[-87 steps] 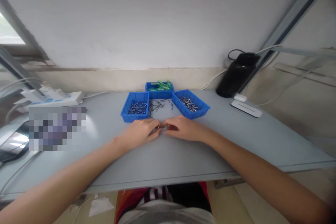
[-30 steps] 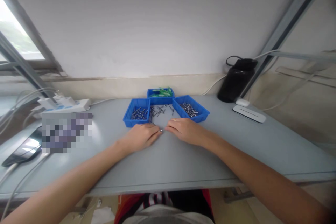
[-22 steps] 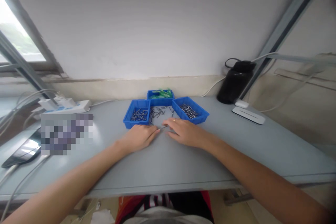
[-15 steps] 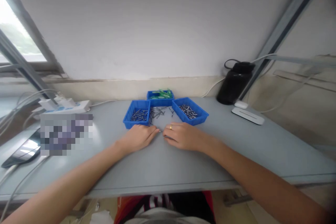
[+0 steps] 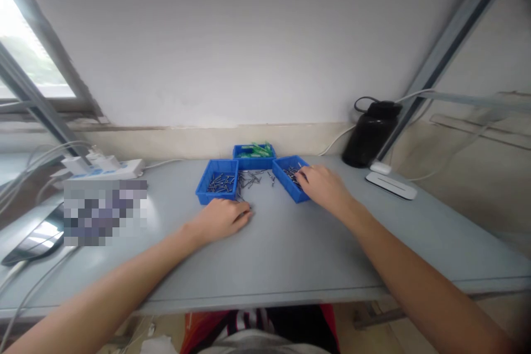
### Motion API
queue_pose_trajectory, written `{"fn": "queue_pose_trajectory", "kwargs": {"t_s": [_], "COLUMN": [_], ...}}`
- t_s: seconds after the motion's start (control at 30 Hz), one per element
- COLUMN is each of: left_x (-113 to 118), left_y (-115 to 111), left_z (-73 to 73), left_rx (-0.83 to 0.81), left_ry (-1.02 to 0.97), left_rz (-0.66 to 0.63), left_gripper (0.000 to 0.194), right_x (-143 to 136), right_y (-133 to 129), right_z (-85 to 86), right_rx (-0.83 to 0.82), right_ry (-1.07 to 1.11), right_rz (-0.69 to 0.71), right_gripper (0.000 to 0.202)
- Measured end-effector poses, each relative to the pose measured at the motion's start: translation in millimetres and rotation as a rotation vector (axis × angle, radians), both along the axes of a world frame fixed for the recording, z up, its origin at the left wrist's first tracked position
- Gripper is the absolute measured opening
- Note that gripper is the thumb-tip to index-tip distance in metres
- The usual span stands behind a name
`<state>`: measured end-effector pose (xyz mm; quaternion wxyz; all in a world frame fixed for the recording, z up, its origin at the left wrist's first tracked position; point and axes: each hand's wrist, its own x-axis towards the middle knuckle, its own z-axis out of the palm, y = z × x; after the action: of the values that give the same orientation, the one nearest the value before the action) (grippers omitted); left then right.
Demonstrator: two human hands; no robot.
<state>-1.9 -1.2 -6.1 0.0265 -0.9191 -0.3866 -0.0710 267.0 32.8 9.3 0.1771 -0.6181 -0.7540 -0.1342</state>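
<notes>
My left hand (image 5: 227,219) rests on the table just in front of the left blue bin (image 5: 202,195), its fingers pressed together; whatever is pinched at the fingertips is too small to make out. In the left bin lie several thin metal rods (image 5: 221,183), perhaps pen-like parts or screws. Over the right blue bin (image 5: 287,184) is my right hand (image 5: 326,185), fingers bunched and pointing down at the small metal pieces (image 5: 291,173) inside. It covers the bin's right side, and what its fingertips hold is hidden.
Loose metal pieces (image 5: 252,178) lie between the bins. Behind them stands a blue bin of green items (image 5: 258,150). To the right are a black bottle (image 5: 370,134) and a white device (image 5: 391,185). At the left are a power strip (image 5: 120,170), cables and a phone (image 5: 39,235).
My right hand has left the spot beside my left hand and moved up and right, over the right bin. My left hand has stayed nearly in place.
</notes>
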Motion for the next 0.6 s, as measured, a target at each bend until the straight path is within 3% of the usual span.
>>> {"fn": "queue_pose_trajectory", "kwargs": {"t_s": [0.1,0.2,0.3,0.43,0.53,0.6], "left_x": [0.1,0.9,1.8,2.7,3.2,3.5], "left_y": [-0.2,-0.6,-1.3,-2.4,-2.9,-3.3], "left_z": [0.4,0.7,0.7,0.8,1.3,1.8], "left_rx": [0.009,0.023,0.029,0.017,0.000,-0.010], "left_ry": [0.013,0.041,0.059,0.079,0.082,0.076], "left_rz": [0.002,0.006,0.005,0.018,0.016,0.003], "left_gripper": [0.030,0.029,0.030,0.034,0.035,0.034], "right_x": [1.2,-2.0,-13.3,-40.6,-57.5,-62.6], "right_y": [2.8,2.6,-2.2,-13.4,-15.4,-12.1], "right_z": [-5.5,-6.6,-7.2,-20.0,-36.8,-46.6], "right_rx": [-0.064,-0.016,0.069,0.030,-0.026,-0.083], "right_ry": [-0.007,0.021,0.072,0.059,0.060,0.076], "right_rz": [0.008,0.063,0.282,0.601,0.615,0.491], "right_gripper": [0.033,0.029,0.030,0.030,0.038,0.047]}}
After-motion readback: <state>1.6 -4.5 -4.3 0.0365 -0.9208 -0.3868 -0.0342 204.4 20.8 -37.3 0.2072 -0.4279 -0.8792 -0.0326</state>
